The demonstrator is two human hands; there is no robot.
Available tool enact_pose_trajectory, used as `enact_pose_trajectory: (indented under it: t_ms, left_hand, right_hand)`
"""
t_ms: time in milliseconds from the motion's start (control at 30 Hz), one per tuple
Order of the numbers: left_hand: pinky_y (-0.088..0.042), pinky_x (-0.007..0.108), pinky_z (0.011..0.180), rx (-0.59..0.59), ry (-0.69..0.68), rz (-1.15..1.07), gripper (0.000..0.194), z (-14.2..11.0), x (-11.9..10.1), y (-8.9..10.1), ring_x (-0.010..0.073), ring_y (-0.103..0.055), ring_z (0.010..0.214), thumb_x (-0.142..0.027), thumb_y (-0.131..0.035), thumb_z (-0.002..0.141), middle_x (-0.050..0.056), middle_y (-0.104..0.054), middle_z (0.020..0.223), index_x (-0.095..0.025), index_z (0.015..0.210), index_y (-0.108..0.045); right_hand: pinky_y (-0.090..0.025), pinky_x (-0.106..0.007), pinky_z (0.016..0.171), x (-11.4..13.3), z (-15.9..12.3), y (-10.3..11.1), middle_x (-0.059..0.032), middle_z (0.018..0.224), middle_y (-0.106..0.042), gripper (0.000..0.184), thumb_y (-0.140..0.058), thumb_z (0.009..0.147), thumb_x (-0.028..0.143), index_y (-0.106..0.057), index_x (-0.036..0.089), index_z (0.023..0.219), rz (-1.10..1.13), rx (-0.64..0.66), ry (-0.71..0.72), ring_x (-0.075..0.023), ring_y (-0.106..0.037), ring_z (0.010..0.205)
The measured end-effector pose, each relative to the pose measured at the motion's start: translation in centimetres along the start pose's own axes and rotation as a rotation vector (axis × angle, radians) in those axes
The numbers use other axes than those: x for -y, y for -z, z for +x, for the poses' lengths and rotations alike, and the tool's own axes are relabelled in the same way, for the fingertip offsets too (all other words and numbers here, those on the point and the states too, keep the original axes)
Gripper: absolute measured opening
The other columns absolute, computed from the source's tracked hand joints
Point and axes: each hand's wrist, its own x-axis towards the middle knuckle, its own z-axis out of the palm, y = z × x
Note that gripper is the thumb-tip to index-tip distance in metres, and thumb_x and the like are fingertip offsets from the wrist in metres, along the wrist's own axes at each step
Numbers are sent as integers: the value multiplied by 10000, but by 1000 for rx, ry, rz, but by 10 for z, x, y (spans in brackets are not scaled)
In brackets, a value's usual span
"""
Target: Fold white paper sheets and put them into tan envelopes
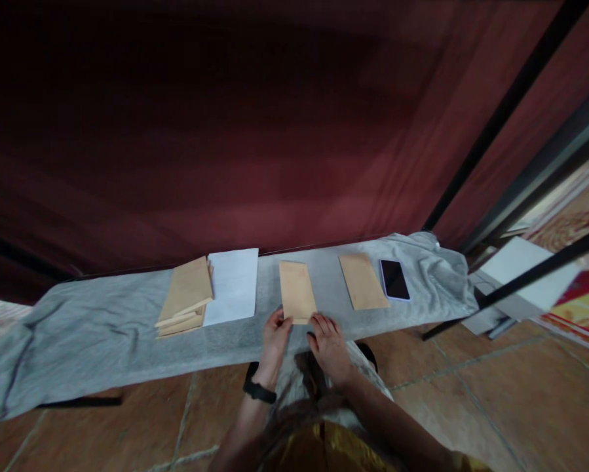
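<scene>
A tan envelope (297,290) lies flat on the grey cloth-covered bench (102,334), straight in front of me. My left hand (274,337), with a black watch on its wrist, pinches the envelope's near left corner. My right hand (327,341) rests beside the near right corner with its fingers stretched toward the envelope's edge. To the left sits a stack of tan envelopes (187,295) next to a white sheet (234,283). On the right lie another tan envelope (363,280) and a black phone (395,279).
A dark red curtain (225,144) hangs right behind the bench. Black metal bars (510,105) slant across the right side. A white box (525,272) and colourful packaging (586,308) sit on the floor at the right. Brown floor tiles (471,387) lie below.
</scene>
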Motion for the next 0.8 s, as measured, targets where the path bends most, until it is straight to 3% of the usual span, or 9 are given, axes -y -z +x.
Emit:
enact_pose_trajectory:
  t_ms: [167, 267, 333, 400, 533, 600, 700, 800]
  left_hand:
    - [-519, 277, 703, 94, -15, -122, 339, -13, -29, -18, 154, -636, 705, -371, -707, 751, 1, -686, 758, -173, 1026, -701]
    - [-533, 298, 849, 132, -33, -165, 444, -23, -37, -27, 180, -678, 914, -419, -730, 788, 39, -727, 970, -207, 1173, -669]
    - [-514, 306, 944, 81, -7, -187, 523, -27, -35, -30, 202, -651, 1109, -450, -746, 800, 79, -692, 1222, -229, 1260, -630]
    - [-522, 306, 933, 35, 76, -206, 614, -29, -25, -30, 218, -649, 1140, -449, -781, 778, 110, -659, 1300, -223, 1316, -592]
    - [-566, 304, 757, 96, 215, -302, 778, -26, 0, -32, 208, -720, 860, -424, -807, 741, 90, -749, 992, -179, 1412, -498]
    - [-561, 291, 699, 105, 205, -304, 793, -20, 8, -33, 192, -711, 761, -405, -800, 732, 50, -748, 861, -163, 1418, -485]
    - [-526, 254, 615, 82, 163, -198, 790, -8, 13, -32, 158, -663, 638, -341, -783, 718, -11, -709, 720, -149, 1423, -482]
    - [-449, 226, 498, 107, 168, -79, 731, 3, 11, -24, 123, -562, 493, -285, -696, 767, -46, -656, 632, -123, 1441, -466]
  right_hand:
    - [-520, -406, 936, 3, 20, 12, -154, 1221, -681, 397, -488, 1008, 322, -576, 200, 1376, 47, 64, -167, -288, -663, 1067]
    - [-526, -327, 844, 3, 32, 17, -127, 1083, -720, 320, -463, 1015, 369, -683, 205, 1180, 464, 14, -355, -236, -699, 921]
    - [-539, -310, 769, 5, 37, 17, -110, 954, -734, 434, -420, 1011, 511, -706, 184, 997, 709, -37, -456, -217, -698, 815]
    - [-556, -312, 703, 8, 40, 15, -87, 834, -727, 565, -410, 958, 669, -684, 180, 888, 914, -72, -537, -213, -689, 745]
    - [-581, -332, 706, 19, 35, 12, -50, 741, -706, 620, -673, 688, 811, -648, 196, 765, 1422, -71, -689, -218, -693, 728]
    - [-580, -333, 710, 20, 29, 11, -43, 751, -707, 622, -746, 613, 797, -642, 202, 763, 1504, -39, -741, -208, -695, 715]
    - [-570, -331, 678, 14, 22, 9, -56, 787, -721, 633, -729, 635, 790, -655, 194, 833, 1470, 90, -780, -190, -685, 680]
    - [-559, -330, 629, 1, 16, 8, -73, 795, -727, 582, -628, 767, 740, -685, 173, 883, 1356, 266, -714, -183, -669, 635]
